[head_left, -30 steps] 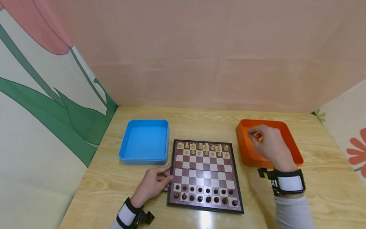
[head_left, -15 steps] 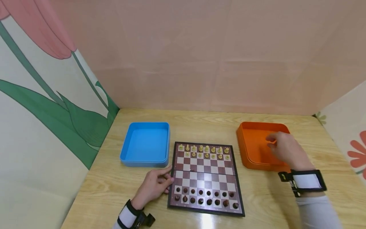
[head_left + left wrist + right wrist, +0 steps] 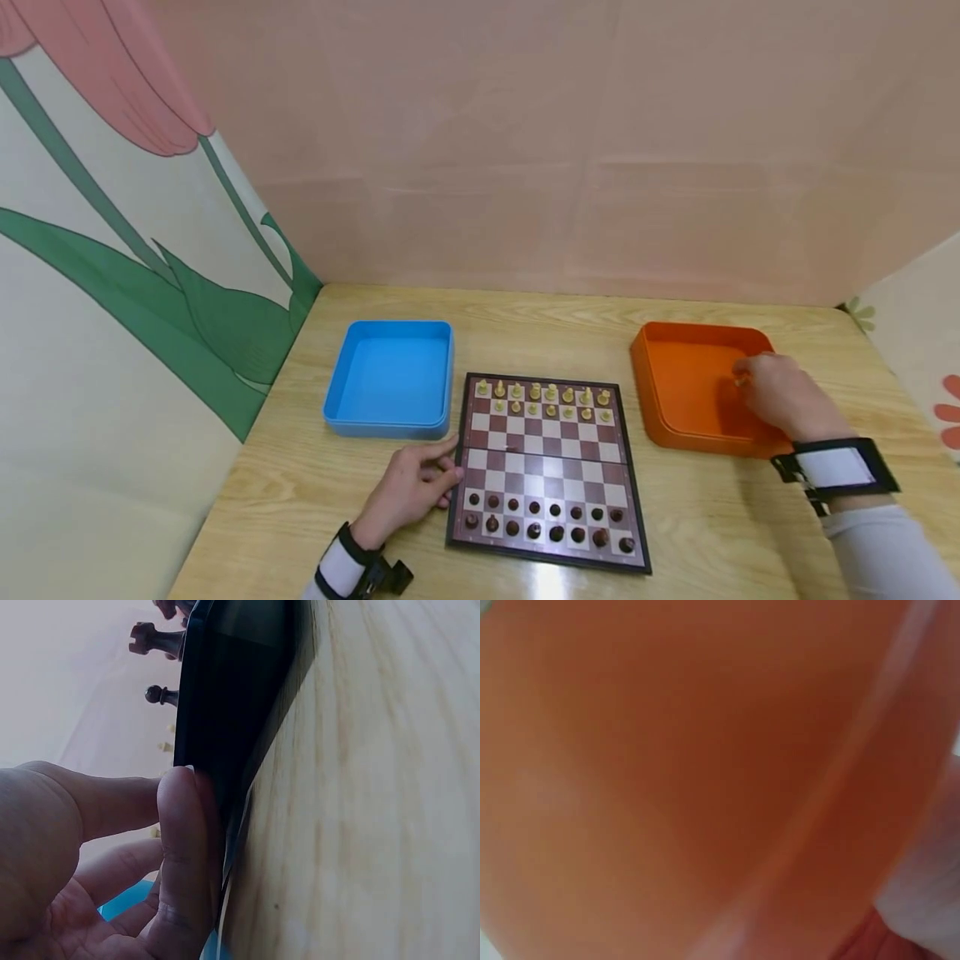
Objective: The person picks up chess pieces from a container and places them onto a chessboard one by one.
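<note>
A folding chessboard lies on the table in the head view. Pale yellow chess pieces stand in two rows at its far end, the nearer row without a piece in its leftmost square. Dark brown chess pieces fill two rows at the near end. My left hand rests at the board's left edge, thumb and fingers touching its side; the left wrist view shows a fingertip against the black side wall. My right hand reaches into the orange tray, fingers bent; whether they hold anything is too small to see.
A blue tray stands left of the board, behind my left hand. The wooden table meets a pinkish back wall and a flower-patterned side panel. The right wrist view is blurred and mostly orange.
My right hand has moved rightward across the orange tray and lower, towards its right side. The left hand stays at the board's edge. The head view has shifted slightly.
</note>
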Tool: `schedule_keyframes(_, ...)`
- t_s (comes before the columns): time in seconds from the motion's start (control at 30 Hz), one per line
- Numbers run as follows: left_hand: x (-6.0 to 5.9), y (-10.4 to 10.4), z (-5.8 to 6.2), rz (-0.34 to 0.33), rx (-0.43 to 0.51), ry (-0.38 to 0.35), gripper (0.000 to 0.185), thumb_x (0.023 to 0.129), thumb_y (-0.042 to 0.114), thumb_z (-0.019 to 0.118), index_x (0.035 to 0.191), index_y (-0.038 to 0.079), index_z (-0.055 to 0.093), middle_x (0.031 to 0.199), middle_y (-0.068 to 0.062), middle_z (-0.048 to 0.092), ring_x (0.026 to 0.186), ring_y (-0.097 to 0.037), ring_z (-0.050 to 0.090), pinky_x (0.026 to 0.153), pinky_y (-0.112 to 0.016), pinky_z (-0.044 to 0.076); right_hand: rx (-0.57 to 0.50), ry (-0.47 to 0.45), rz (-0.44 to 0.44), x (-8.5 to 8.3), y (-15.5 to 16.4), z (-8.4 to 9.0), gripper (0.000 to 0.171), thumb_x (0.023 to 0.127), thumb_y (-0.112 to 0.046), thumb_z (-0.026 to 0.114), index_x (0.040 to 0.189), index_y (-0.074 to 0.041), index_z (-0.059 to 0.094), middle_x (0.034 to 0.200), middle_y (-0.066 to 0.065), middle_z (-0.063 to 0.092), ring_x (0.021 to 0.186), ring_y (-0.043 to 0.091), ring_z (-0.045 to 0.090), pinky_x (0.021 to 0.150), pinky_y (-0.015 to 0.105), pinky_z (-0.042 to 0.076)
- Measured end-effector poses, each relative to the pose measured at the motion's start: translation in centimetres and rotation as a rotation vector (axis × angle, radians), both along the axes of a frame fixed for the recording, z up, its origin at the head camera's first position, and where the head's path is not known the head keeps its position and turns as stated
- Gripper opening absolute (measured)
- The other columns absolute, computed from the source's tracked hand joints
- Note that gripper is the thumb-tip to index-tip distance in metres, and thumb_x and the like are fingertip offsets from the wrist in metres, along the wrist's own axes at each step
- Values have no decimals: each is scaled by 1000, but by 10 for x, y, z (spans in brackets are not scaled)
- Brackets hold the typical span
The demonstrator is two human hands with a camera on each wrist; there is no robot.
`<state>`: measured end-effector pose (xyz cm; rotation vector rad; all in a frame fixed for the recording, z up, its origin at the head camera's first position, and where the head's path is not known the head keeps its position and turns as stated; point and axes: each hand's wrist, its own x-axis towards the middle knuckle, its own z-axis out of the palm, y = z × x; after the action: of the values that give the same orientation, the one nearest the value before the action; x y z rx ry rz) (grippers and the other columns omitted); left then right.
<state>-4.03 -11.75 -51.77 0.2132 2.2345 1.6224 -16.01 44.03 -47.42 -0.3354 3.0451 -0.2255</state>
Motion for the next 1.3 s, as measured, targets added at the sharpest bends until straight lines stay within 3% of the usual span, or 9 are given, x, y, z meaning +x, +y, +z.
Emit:
schedule_keyframes(0.13, 0, 0, 0, 2, -2, 0, 56, 103, 16, 74, 154, 3, 54, 98, -5, 73, 66, -17, 72, 58, -31, 66, 8, -5, 1, -4, 3, -1, 15, 86, 8, 70, 100, 9, 75, 89, 27, 73, 77, 38, 66, 77, 64, 62)
schedule_keyframes(0.33, -1, 0, 0, 0, -11, 5, 57, 103, 16, 74, 154, 2, 54, 98, -5, 73, 65, -16, 72, 58, -30, 66, 16, -42, -10, -9, 6, -3, 7, 85, 7, 70, 90, 3, 73, 78, 11, 66, 68, 28, 57, 63, 47, 59)
schedule_keyframes(0.7, 0, 2, 0, 5, -29, 26, 56, 102, 14, 74, 153, 3, 54, 97, -4, 74, 65, -13, 72, 59, -27, 65, -5, -55, -29, -9, 3, -4, 5, 88, 2, 73, 87, -1, 69, 75, 8, 58, 64, 24, 52, 56, 33, 47)
schedule_keyframes(0.83, -1, 1, -1, 6, -45, 40, 55, 103, 16, 74, 153, 3, 55, 97, -3, 74, 67, -14, 73, 60, -25, 64, -35, -3, 4, -8, -1, -1, 5, 89, 0, 74, 87, -1, 70, 75, 6, 57, 63, 21, 51, 57, 33, 44)
schedule_keyframes(1.0, -1, 1, -2, 14, -35, 35, 55, 102, 15, 75, 152, 3, 56, 97, -4, 74, 68, -14, 74, 61, -27, 66, -75, 82, 28, -4, -13, 11, 9, 86, 0, 78, 93, 2, 74, 80, 7, 65, 68, 21, 55, 59, 35, 53)
schedule_keyframes(1.3, -1, 2, 1, 14, 21, -5, 56, 102, 12, 74, 153, 1, 55, 99, -9, 73, 75, -18, 76, 61, -29, 68, -220, 270, 126, 15, -64, 41, 10, 87, -3, 85, 95, -5, 79, 84, 2, 75, 68, 14, 64, 55, 20, 54)
